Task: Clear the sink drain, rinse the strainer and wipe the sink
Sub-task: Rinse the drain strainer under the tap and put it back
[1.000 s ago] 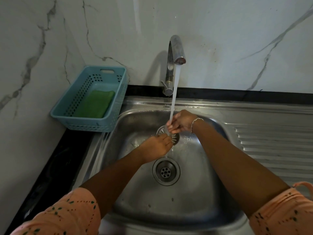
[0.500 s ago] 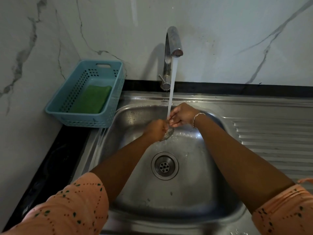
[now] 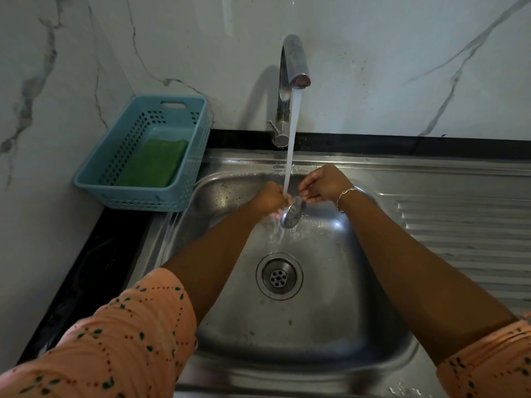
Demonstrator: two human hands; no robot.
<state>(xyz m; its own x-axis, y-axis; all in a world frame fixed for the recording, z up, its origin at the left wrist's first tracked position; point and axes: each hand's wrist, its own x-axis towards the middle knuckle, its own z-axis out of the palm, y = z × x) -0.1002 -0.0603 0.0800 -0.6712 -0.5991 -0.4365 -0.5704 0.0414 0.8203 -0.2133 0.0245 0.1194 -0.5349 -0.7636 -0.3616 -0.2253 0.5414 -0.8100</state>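
The round metal strainer point(image 3: 293, 215) is tilted on edge under the running water from the chrome tap point(image 3: 290, 81). My left hand point(image 3: 268, 199) grips its left side and my right hand point(image 3: 323, 183) pinches its upper right edge. Both hands are above the back of the steel sink bowl point(image 3: 316, 326). The open drain point(image 3: 279, 276) sits below them in the middle of the bowl, with water splashing just behind it.
A light blue plastic basket point(image 3: 149, 193) holding a green sponge point(image 3: 152, 165) stands on the black counter left of the sink. The ribbed steel drainboard point(image 3: 465, 225) lies to the right. A marble wall rises behind and on the left.
The strainer has turned from lying flat in my hands to standing on edge under the stream. My left hand has risen to its left side.
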